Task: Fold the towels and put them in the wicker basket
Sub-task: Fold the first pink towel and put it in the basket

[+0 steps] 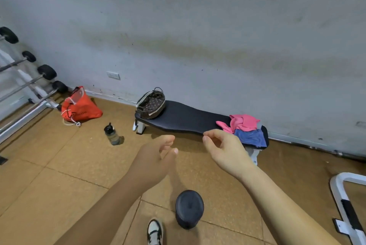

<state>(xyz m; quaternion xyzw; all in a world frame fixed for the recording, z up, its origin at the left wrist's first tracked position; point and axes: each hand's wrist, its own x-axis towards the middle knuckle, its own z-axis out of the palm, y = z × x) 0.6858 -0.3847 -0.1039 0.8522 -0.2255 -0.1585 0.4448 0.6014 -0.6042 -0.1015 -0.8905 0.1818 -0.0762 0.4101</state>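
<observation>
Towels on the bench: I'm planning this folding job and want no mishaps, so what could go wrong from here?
1. The pink towel and blue towel lie crumpled at the end of the bench, the blue one at its edge; a careless pull may drop one onto the floor.
2. The basket sits at the other end, near the edge; a shove could tip it off.
3. The dark cylinder by the shoe could trip a step.

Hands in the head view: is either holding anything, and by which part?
Nothing is held. The left hand and right hand are both empty and open, short of the crumpled pink towel and blue towel.
</observation>
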